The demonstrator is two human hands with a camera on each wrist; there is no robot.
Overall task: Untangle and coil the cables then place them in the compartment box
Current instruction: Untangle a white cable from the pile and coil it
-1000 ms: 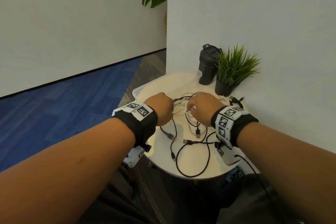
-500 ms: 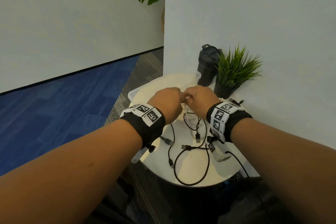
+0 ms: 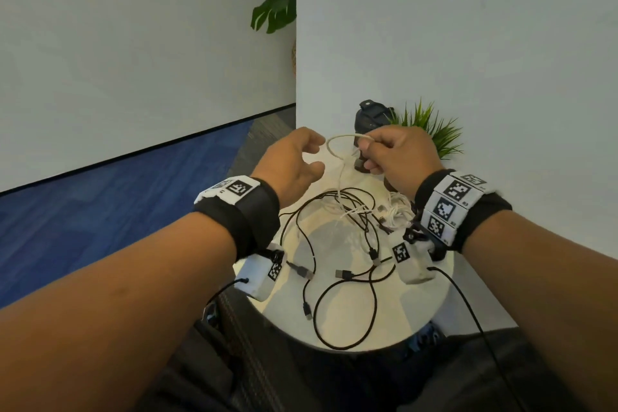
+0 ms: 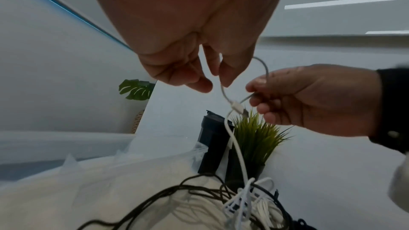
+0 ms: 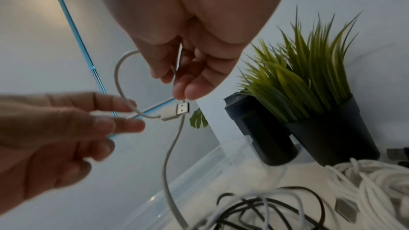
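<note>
White cable (image 5: 171, 148) hangs from right hand (image 3: 398, 160) pinch grip (left hand (image 3: 291, 164) open).

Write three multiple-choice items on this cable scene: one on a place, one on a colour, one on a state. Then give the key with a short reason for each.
1. Where does the potted plant stand?
A. on the floor
B. at the table's far edge, beside the dark bottle
C. inside the clear box

2. What colour is the cable lifted between the hands?
A. white
B. red
C. black

3. What is the right hand doing?
A. lying flat on the table
B. pinching the white cable in its grip
C. holding the bottle

Key: 1 B, the head view shows plant and bottle side by side by the wall. 2 A, the raised loop is white, while the black cables lie on the table. 3 B, the right wrist view shows fingertips closed on the cable just above its USB plug.
</note>
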